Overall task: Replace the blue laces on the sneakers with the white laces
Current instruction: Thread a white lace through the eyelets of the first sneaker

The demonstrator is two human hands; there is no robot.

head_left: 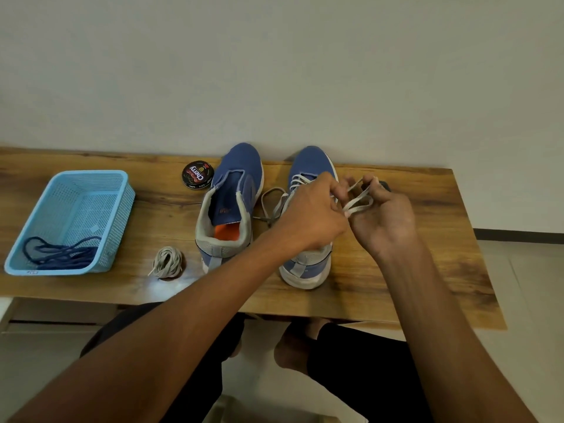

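Nearest the table's front edge (335, 309), a coiled white lace (167, 262) lies unused, just beside the heel of the left sneaker (227, 209), which stands with no lace in it at all. Off to the left, the blue laces (61, 254) sit heaped in the near corner of a light blue basket (91, 178), so both shoes look already stripped.

A little further in, both hands work over the right sneaker (308, 264). The left hand (311, 215) has its fingers curled and pinches the second white lace (358, 203) just above the shoe's tongue; the right hand (381, 218) grips the same lace, with strands looped around its raised fingers. White crossings already show in the eyelets toward the toe, and a loose loop of lace trails onto the table between the two shoes. My reading is that threading here is done or nearly so, and the ends are being tied. What comes next likely calls for drawing the loops snug, then taking up the coiled lace for the bare shoe.

The left hand hides the upper eyelets, so I cannot tell whether every hole is filled or how far the knot has got. At the back, by the wall, stands a small round polish tin (197, 174).
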